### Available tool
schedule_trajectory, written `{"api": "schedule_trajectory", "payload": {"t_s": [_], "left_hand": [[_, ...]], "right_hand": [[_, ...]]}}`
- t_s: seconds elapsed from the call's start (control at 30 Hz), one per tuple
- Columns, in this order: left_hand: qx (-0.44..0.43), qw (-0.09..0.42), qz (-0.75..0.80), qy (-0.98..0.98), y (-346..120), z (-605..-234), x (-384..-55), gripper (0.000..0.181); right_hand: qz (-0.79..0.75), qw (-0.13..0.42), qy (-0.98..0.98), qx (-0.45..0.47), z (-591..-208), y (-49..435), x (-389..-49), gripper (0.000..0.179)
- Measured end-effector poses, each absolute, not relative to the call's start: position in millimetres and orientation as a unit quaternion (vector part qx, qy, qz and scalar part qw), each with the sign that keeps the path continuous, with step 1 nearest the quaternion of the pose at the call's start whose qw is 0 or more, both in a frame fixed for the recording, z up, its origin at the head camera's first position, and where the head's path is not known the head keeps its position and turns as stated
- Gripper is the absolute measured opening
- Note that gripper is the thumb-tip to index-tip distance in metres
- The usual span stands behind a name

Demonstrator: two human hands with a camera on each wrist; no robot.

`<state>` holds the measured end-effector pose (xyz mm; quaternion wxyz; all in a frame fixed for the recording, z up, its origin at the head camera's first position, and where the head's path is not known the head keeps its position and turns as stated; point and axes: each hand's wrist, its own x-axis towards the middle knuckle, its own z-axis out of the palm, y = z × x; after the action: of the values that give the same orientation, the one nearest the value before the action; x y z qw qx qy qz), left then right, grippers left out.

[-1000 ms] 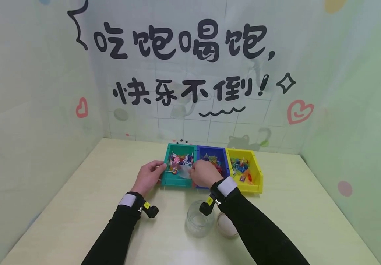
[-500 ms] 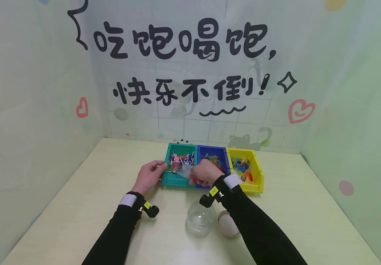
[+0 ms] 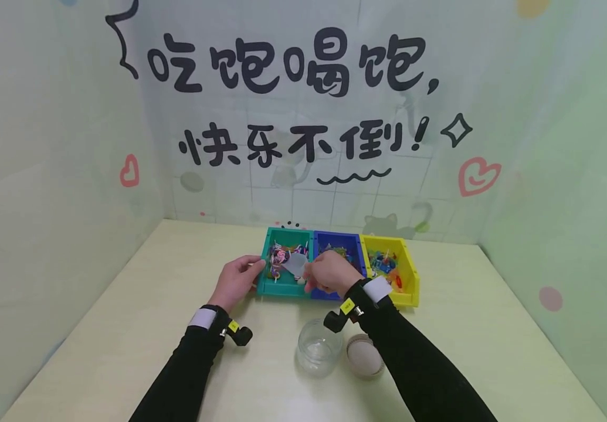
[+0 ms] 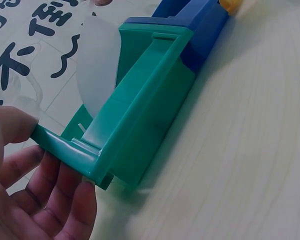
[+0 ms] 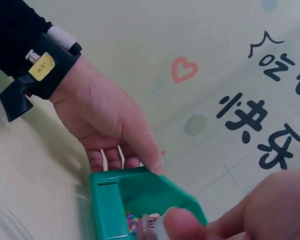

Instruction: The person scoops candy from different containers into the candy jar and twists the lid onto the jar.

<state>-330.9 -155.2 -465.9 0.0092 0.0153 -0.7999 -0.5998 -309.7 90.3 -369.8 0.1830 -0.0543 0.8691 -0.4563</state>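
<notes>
My left hand (image 3: 236, 281) grips the left wall of the green bin (image 3: 281, 290), thumb over the rim and fingers against the outside in the left wrist view. Small colourful pieces (image 3: 279, 254), some with white sticks like little lollipops, lie in that bin. With curled fingers, my right hand (image 3: 332, 273) holds a translucent white scoop (image 3: 295, 265) whose handle is hidden in the grip. The scoop's bowl is inside the green bin, over the pieces. In the left wrist view the scoop (image 4: 97, 65) rises pale behind the bin's front wall.
A blue bin (image 3: 337, 239) and a yellow bin (image 3: 414, 281), both with small colourful pieces, adjoin the green one on its right. Nearer to me stand a clear glass jar (image 3: 319, 351) and a round whitish lid (image 3: 365, 356). A printed backdrop rises behind the table.
The scoop has shifted up and tilted in the green bin, and some pieces now lie nearer the bin's front. My right hand has moved slightly with it; the left hand has stayed put.
</notes>
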Motion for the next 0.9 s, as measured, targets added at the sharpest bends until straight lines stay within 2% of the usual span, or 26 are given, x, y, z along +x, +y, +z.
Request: {"api": "schedule_trajectory", "payload": {"t_s": [0.17,0.4,0.9], "left_hand": [[0.01,0.016,-0.601,-0.799,-154.0,-463.3,-331.2,0.041],[0.014,0.012,-0.603,-0.798,-154.4,-465.8,-330.8,0.04],[0.013,0.01,-0.607,-0.794,-158.3,-471.8,-337.6,0.04]], "right_hand": [[-0.458,0.202,0.863,-0.06,-365.8,90.8,-311.9,0.031],[-0.477,0.222,0.85,-0.037,-389.5,74.8,-319.3,0.032],[-0.486,0.188,0.853,-0.032,-392.1,57.1,-318.1,0.039]]}}
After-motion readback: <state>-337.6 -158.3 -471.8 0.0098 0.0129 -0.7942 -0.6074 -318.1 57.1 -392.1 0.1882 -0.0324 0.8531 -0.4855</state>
